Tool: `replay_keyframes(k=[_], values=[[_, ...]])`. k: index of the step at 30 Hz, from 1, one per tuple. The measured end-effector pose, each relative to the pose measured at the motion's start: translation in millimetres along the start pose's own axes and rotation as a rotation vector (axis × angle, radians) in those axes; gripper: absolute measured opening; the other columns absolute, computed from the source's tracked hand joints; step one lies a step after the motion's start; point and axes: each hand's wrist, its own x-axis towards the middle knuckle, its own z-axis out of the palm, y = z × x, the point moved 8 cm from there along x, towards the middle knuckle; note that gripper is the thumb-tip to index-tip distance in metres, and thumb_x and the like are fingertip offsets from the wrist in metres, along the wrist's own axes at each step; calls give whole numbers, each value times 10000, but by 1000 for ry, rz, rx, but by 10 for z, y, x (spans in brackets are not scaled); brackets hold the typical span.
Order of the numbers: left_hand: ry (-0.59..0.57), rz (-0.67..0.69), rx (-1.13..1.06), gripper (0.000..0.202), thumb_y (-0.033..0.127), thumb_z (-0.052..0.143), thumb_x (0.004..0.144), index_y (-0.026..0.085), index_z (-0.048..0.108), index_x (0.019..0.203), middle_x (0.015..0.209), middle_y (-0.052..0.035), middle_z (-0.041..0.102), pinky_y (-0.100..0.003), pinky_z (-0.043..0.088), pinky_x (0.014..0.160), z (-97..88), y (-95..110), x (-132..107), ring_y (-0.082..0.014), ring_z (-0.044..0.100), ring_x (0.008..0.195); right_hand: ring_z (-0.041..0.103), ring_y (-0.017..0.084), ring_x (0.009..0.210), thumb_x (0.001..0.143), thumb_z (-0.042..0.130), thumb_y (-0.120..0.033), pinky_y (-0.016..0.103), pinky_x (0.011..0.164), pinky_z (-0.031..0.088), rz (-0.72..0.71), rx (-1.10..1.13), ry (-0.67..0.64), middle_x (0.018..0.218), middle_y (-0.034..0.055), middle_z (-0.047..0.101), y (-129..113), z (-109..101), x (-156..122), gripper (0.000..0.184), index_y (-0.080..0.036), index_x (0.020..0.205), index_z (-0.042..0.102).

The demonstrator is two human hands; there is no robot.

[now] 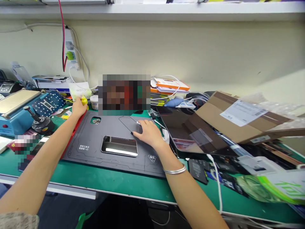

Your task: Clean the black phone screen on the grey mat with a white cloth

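Observation:
My left hand (79, 108) reaches to the back left, its fingers closed round the yellow top of a pale plastic bottle (80, 90) with handwriting on it. The bottle leans away from me, and part of its top is hidden by the fingers. Palm down on the grey work mat (92, 143), my right hand (148, 131) has its thumb apart from the fingers. A thin dark line loops on the mat between thumb and fingers; I cannot tell whether it is a wire or print. A smartphone (119, 146) with a glossy dark face lies on the mat, left of my right hand.
A white tub (94, 102) stands near the bottle. Left are a blue machine (21, 106) and a round black holder (41, 122). A large dark glass panel (190, 130), an opened cardboard box (228, 114), a battery (197, 170) and a white cable (216, 181) lie right.

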Motion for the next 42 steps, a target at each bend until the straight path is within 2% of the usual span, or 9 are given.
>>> replay_keyframes(k=[8,13,18,23,29,32,36,40,42], values=[[69,109,-46,497,310,574,783,123,425,1219,1329,-229,489,-498,317,1085,-228,218,-304,-355,433,1287,614,269,1023,890,506,-312,345,763,471,170,-59,-4,1171,107,634,238,-365,-105,329,-206,1195,571],[-294,503,-104,426,457,513,838,194,496,1173,1137,-94,648,-370,489,919,-161,652,-1040,-242,617,1054,666,267,767,779,563,-211,341,615,454,356,-118,-121,856,86,713,631,-467,-276,287,-232,1040,680],[-562,751,38,473,606,490,828,225,635,1069,1061,-99,681,-398,483,877,-39,830,-1641,-290,633,1010,627,229,554,678,605,-151,320,544,435,460,-137,-224,562,65,643,726,-363,-299,191,-226,805,727],[-576,851,284,677,731,467,788,198,617,1178,1069,-157,656,-432,481,796,-4,934,-1773,-340,644,934,676,290,803,770,535,-167,351,605,451,501,-180,-102,896,137,714,667,-496,-275,283,-244,971,718],[-616,942,407,894,773,596,655,205,518,1342,1097,-170,623,-449,475,784,5,930,-1951,-349,638,871,670,275,687,733,608,-164,346,600,457,559,-161,-109,714,103,693,639,-483,-302,149,-219,823,714],[-601,934,357,938,767,607,649,218,452,1393,1124,-167,619,-443,467,816,-3,883,-1958,-352,635,922,673,305,856,887,450,-245,399,714,477,607,-162,172,909,151,705,604,-734,-337,266,-183,1036,661],[-662,914,303,951,745,620,663,200,412,1413,1261,-176,580,-438,463,872,2,823,-1917,-363,622,1024,665,223,798,896,418,-253,342,780,493,422,122,591,856,105,694,410,-985,-444,262,-155,1038,615],[-714,882,300,957,721,643,668,179,403,1419,1300,-170,566,-437,462,902,-44,815,-1881,-368,604,1080,639,181,670,838,509,-277,288,642,503,-90,412,128,768,38,695,-126,-668,-384,167,-199,870,654],[-736,876,301,963,712,640,682,161,384,1430,1313,-168,554,-436,459,915,-62,822,-1884,-366,592,1106,630,158,626,822,557,-290,263,593,499,-212,459,-16,746,10,701,-330,-594,-502,138,-214,833,672]])
